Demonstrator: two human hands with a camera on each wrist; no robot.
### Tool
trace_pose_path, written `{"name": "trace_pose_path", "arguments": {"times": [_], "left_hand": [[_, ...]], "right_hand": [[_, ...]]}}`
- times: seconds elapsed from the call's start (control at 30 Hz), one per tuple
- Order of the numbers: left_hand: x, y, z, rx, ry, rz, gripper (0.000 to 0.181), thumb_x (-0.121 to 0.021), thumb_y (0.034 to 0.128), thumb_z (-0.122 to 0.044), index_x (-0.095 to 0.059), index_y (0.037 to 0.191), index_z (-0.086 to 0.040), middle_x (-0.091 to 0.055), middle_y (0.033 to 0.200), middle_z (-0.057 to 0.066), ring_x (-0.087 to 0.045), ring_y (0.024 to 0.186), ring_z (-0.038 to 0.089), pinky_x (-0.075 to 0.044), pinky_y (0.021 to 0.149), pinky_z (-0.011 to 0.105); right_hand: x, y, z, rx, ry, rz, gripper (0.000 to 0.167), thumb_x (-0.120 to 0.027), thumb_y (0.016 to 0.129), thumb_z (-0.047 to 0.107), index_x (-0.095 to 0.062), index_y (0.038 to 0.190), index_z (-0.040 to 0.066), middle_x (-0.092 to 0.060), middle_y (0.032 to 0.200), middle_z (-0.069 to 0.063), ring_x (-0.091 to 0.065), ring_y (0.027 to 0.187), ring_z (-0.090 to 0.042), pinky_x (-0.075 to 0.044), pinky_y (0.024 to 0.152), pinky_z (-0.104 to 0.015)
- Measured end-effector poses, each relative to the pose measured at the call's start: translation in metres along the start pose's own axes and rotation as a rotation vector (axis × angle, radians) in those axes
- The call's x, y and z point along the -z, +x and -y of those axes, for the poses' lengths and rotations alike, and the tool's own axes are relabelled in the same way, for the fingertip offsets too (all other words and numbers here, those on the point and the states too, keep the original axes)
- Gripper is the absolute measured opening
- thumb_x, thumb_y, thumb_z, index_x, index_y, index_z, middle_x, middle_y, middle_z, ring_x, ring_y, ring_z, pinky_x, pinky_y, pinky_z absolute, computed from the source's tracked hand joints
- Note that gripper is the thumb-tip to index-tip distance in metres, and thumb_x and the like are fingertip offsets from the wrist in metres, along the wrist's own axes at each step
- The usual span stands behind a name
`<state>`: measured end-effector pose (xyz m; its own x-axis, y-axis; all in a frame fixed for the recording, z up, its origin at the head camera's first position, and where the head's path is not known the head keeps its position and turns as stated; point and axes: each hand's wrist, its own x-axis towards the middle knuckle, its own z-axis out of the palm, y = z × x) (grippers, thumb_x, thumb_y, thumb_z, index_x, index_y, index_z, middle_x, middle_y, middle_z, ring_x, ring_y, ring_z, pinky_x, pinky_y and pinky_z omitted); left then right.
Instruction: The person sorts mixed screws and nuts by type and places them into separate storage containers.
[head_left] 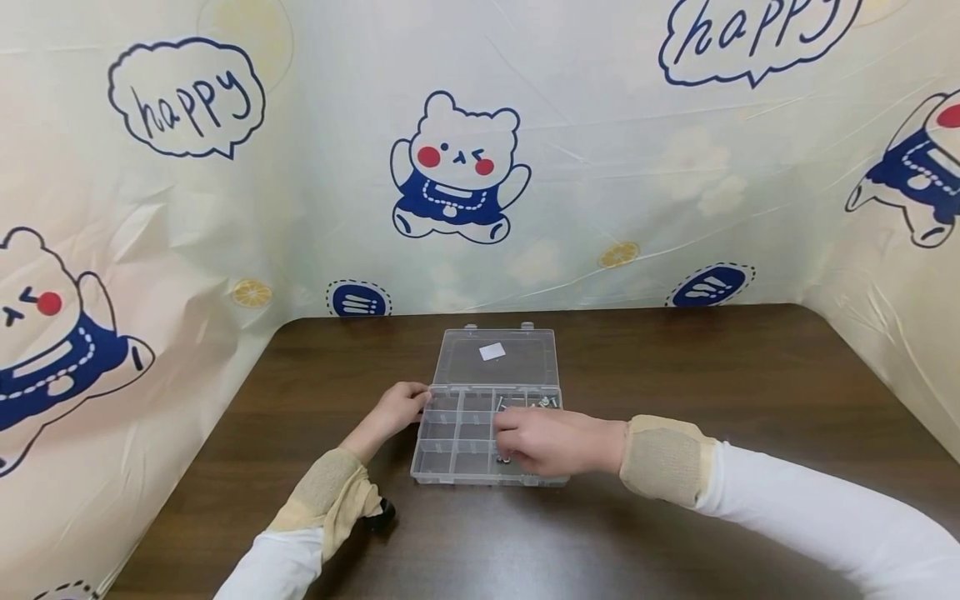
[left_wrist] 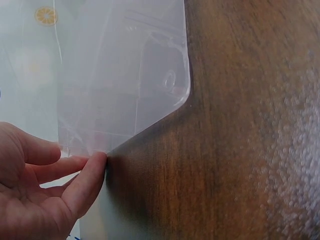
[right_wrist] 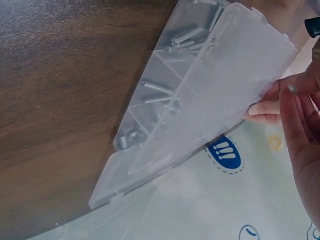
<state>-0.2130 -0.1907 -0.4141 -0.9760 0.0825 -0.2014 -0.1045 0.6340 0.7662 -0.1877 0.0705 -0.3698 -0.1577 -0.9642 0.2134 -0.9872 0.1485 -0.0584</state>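
Observation:
A clear plastic compartment box (head_left: 453, 479) lies on the table with its lid (head_left: 517, 371) swung back. My left hand (head_left: 399, 406) holds the box's left edge; in the left wrist view, its thumb and fingers (left_wrist: 92, 182) meet at that edge. Over the right-hand compartments is my right hand (head_left: 543, 439), which hides part of them. In the right wrist view the right hand (right_wrist: 302, 132) pinches a small silvery metal piece (right_wrist: 292, 89), mostly covered by the fingers. Metal screws (right_wrist: 157, 88) and other small hardware (right_wrist: 136, 137) lie in compartments along the box's right side.
The brown wooden table (head_left: 675, 358) extends around the box. A small white label (head_left: 492, 352) is on the lid. Printed cloth (head_left: 585, 208) hangs behind and at both sides. A black object (head_left: 382, 512) is at the left wrist.

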Motion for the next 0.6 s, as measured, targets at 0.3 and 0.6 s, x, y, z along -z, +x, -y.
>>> {"name": "trace_pose_path", "arguments": {"times": [0.3,0.6], "left_hand": [[0.001,0.000,0.000,0.012,0.011,0.002,0.031,-0.041,0.0941,-0.003,-0.049,0.117,0.017,-0.053,0.114,0.031,-0.055,0.104,0.037,-0.054,0.080,0.038],[0.000,0.001,0.000,0.008,0.006,0.005,0.031,-0.041,0.0941,-0.003,-0.050,0.116,0.017,-0.054,0.113,0.031,-0.055,0.104,0.037,-0.054,0.080,0.038]], "right_hand": [[0.002,-0.016,0.000,-0.016,-0.123,0.037,0.015,-0.059,0.074,0.000,-0.061,0.080,0.014,-0.050,0.082,0.006,-0.051,0.079,-0.010,-0.048,0.067,-0.016],[0.008,-0.042,0.000,-0.029,-0.155,0.073,0.015,-0.064,0.072,0.002,-0.060,0.082,0.013,-0.050,0.081,0.006,-0.049,0.077,-0.008,-0.047,0.065,-0.016]]}}
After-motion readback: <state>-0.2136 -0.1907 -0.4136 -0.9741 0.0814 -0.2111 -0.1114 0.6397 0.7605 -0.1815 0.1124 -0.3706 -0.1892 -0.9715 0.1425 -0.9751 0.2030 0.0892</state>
